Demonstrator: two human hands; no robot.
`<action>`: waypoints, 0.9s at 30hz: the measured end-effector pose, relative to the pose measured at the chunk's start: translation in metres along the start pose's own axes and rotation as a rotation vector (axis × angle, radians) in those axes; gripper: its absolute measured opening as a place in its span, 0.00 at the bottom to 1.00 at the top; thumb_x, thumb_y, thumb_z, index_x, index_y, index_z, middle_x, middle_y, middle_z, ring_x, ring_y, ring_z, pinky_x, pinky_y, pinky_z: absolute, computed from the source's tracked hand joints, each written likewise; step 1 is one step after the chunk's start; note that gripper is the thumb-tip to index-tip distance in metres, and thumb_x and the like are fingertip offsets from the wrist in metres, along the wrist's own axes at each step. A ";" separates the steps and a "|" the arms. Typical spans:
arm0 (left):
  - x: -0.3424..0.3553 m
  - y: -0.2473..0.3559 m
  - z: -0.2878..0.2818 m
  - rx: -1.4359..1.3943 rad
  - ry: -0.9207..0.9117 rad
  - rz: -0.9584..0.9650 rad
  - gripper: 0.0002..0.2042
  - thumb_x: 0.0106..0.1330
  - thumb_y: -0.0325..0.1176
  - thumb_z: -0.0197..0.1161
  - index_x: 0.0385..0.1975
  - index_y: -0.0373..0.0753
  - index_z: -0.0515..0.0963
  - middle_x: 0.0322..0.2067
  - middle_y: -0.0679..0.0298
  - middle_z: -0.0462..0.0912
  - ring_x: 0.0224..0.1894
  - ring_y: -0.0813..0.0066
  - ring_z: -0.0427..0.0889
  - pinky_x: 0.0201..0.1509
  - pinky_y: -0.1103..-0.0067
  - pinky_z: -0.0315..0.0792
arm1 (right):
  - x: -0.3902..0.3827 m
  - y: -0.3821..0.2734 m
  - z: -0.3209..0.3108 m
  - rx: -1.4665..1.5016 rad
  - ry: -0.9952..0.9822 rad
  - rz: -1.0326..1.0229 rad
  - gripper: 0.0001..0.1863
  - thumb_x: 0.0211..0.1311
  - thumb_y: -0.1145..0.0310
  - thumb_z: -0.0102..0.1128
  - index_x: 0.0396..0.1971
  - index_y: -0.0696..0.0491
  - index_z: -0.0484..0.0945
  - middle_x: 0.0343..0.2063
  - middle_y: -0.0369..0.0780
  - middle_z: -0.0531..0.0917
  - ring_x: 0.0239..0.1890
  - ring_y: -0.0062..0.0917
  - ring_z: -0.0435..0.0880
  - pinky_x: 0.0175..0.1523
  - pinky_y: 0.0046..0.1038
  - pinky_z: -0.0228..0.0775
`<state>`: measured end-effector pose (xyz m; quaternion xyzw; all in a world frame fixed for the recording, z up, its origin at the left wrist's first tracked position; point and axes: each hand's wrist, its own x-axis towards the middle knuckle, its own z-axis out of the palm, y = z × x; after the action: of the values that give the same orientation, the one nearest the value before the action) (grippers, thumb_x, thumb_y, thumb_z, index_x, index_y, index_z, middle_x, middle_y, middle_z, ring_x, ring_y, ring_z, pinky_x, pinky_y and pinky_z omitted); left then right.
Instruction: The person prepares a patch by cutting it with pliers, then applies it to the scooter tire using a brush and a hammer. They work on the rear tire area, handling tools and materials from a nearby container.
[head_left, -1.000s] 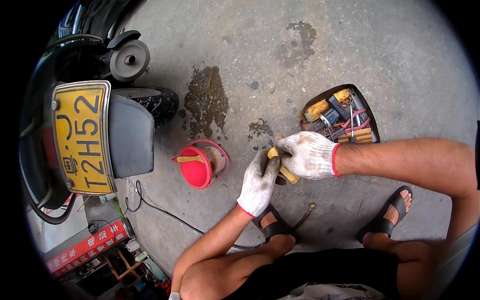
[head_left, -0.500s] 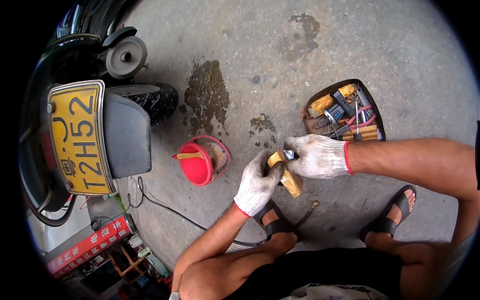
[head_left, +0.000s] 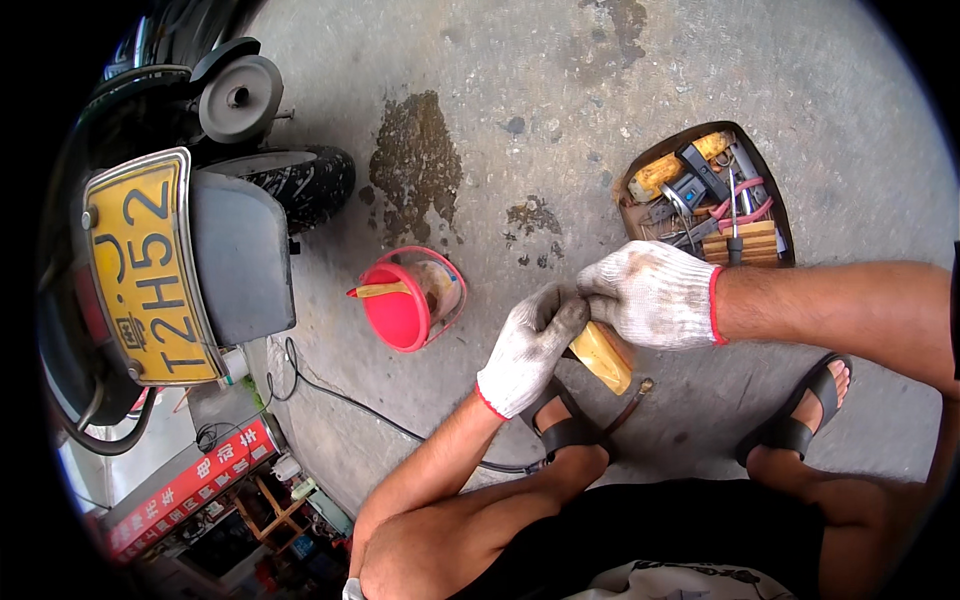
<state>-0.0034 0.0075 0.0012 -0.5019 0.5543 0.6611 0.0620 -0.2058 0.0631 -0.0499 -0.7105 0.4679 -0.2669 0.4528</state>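
And the silver glint that showed between the gloves half a second ago has gone from view! The left hand (head_left: 535, 345) and the right hand (head_left: 655, 298), both in grubby white knitted gloves with red cuffs, now meet fingertip to fingertip over the upper end of the yellow packet (head_left: 602, 358). Its long, glossy body juts out below them, more of its broad face on show, held in the air above the concrete floor (head_left: 540, 75). The left grip is a tight pinch of thumb and fingers on that packet; the right fingers are curled in narrow beside them, but what they have between them is hidden, so I can't tell. That's the snag here: the gloves cover the very end being worked.

Just past the right wrist, the tool tray (head_left: 784, 228) is packed with pliers (head_left: 752, 188), a screwdriver (head_left: 735, 248) and more. Off to the left stands the red bucket (head_left: 390, 318), a yellow handle (head_left: 380, 290) lying across it. Underfoot, a brass-ended hose (head_left: 628, 405) runs beside the left sandal (head_left: 570, 433), with a black cable (head_left: 375, 415) trailing away to the left. Over on the far left, the scooter (head_left: 245, 255) shows its rear tyre (head_left: 322, 185) near a dark stain (head_left: 412, 150).
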 end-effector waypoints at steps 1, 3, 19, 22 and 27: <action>0.001 -0.004 -0.002 -0.014 -0.007 0.002 0.13 0.75 0.39 0.57 0.45 0.34 0.76 0.37 0.68 0.77 0.40 0.83 0.71 0.47 0.82 0.68 | 0.001 0.006 0.006 0.014 0.057 -0.093 0.11 0.62 0.67 0.56 0.38 0.57 0.82 0.36 0.48 0.84 0.43 0.43 0.84 0.48 0.41 0.76; 0.002 -0.013 -0.006 -0.133 -0.014 0.002 0.14 0.74 0.40 0.58 0.46 0.34 0.75 0.39 0.67 0.77 0.42 0.82 0.73 0.49 0.81 0.70 | -0.002 0.016 0.006 0.036 0.096 -0.239 0.11 0.62 0.68 0.56 0.39 0.57 0.82 0.38 0.49 0.84 0.44 0.43 0.84 0.48 0.40 0.76; -0.003 -0.009 -0.001 -0.460 0.101 0.016 0.11 0.74 0.40 0.58 0.42 0.38 0.76 0.32 0.74 0.74 0.33 0.86 0.69 0.38 0.83 0.66 | -0.004 0.015 -0.012 0.082 0.085 -0.034 0.14 0.64 0.68 0.56 0.43 0.61 0.81 0.40 0.53 0.82 0.45 0.42 0.84 0.48 0.38 0.76; -0.002 -0.007 -0.001 -0.263 0.133 0.025 0.10 0.75 0.38 0.57 0.40 0.38 0.77 0.28 0.76 0.71 0.29 0.88 0.65 0.33 0.85 0.62 | 0.001 0.002 -0.014 -0.092 0.085 0.186 0.12 0.59 0.68 0.59 0.40 0.57 0.79 0.39 0.49 0.81 0.45 0.42 0.83 0.48 0.37 0.76; 0.002 -0.006 -0.001 -0.119 0.176 0.106 0.08 0.75 0.33 0.57 0.44 0.34 0.75 0.35 0.69 0.77 0.38 0.83 0.73 0.44 0.83 0.69 | 0.001 -0.009 -0.013 -0.267 0.252 0.040 0.14 0.54 0.66 0.64 0.40 0.54 0.78 0.35 0.47 0.79 0.43 0.43 0.82 0.47 0.38 0.75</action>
<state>0.0000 0.0081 -0.0042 -0.5307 0.5430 0.6487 -0.0520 -0.2120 0.0580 -0.0362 -0.7157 0.5663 -0.2802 0.2975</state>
